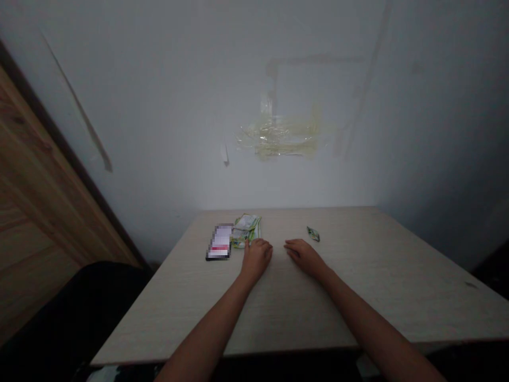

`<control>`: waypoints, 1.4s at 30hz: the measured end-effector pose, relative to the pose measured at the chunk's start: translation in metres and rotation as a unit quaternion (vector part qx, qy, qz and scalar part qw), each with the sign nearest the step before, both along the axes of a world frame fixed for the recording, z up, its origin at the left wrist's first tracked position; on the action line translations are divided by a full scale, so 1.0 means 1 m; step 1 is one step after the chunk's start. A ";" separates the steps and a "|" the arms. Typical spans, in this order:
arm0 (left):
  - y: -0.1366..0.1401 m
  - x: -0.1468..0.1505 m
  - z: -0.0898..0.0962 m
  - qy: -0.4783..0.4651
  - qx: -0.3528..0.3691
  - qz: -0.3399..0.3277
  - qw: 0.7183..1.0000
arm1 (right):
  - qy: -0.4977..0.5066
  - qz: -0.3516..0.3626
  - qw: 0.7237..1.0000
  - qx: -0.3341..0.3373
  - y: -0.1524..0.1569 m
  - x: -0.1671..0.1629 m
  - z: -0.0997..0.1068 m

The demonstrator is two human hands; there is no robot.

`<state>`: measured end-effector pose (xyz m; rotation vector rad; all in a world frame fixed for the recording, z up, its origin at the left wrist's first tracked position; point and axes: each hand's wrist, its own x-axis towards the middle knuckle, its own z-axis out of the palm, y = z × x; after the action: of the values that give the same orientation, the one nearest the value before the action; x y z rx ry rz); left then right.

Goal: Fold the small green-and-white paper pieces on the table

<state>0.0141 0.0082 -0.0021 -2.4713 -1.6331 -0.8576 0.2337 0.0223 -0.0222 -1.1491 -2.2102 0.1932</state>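
My left hand (257, 255) rests on the light wooden table with its fingers loosely bent and nothing held. Its fingertips are by the front edge of a small pile of green and white packets (245, 229); whether they touch it I cannot tell. My right hand (305, 255) lies opposite, fingers pointing left, with a small gap between thumb and fingers and nothing in it. Just beyond it is a small crumpled green and dark wrapper (313, 233). A phone (220, 241) with a lit, blurred screen lies left of the packets.
The table (382, 297) meets a pale wall (167, 106) at the back. Clear yellowed tape (286, 139) is stuck on the wall. At the left are a wooden panel (35, 170) and a dark rounded object (91, 307) beside the table.
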 end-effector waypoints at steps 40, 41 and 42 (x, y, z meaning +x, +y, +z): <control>-0.001 -0.008 0.004 0.073 0.014 0.160 0.984 | 0.019 -0.003 1.000 -0.022 -0.001 0.002 0.006; -0.002 -0.008 0.005 0.074 0.016 0.157 0.985 | 0.018 -0.003 1.000 -0.022 -0.001 0.002 0.006; -0.003 -0.008 0.006 0.074 0.016 0.155 0.985 | 0.018 -0.003 1.000 -0.022 -0.001 0.002 0.006</control>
<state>0.0057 0.0054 0.0038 -2.1203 -1.8646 -0.6363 0.2357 0.0208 -0.0157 -1.1681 -2.1801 0.2602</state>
